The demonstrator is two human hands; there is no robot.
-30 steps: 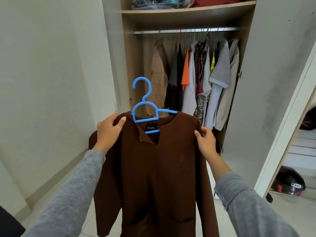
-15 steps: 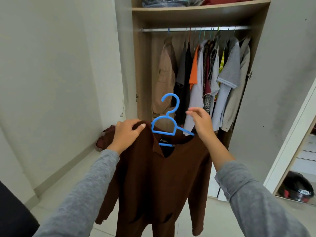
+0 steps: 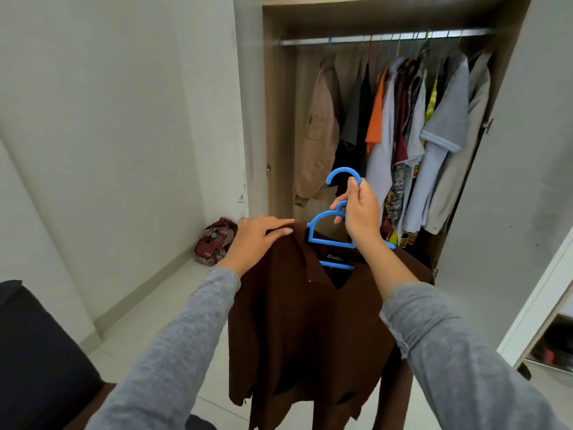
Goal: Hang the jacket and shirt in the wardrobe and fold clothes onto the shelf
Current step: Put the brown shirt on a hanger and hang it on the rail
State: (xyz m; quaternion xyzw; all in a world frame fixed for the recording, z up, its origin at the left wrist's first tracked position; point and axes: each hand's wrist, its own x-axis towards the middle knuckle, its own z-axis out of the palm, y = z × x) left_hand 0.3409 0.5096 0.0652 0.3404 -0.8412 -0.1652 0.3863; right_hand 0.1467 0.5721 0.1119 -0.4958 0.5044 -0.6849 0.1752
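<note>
- Now my right hand (image 3: pixel 356 212) pinches the stem of the blue hanger (image 3: pixel 328 242) just below its hook, fingers curled round the plastic.
- My left hand (image 3: pixel 257 240) lies with its fingers almost straight across one shoulder of the brown shirt (image 3: pixel 304 321). Whether the thumb tucks under the cloth I cannot tell.
- The brown shirt is draped on the blue hanger and held up before the open wardrobe (image 3: pixel 276 119), well below the rail (image 3: pixel 310 41) and not yet hung.
- As I judge it, the step is the lift: carry the hook up and over the rail.
- I would aim for the stretch of rail between the tan jacket (image 3: pixel 319 135) and the dark garments beside it, where the hooks sit apart.
- I would turn the stem so the hook's open side meets the rail squarely, then lower until it seats.
- The blue hanger looks tilted, so the cloth could slide. I would leave the left hand steadying that shoulder until the rail takes the weight, then let go with both.
</note>
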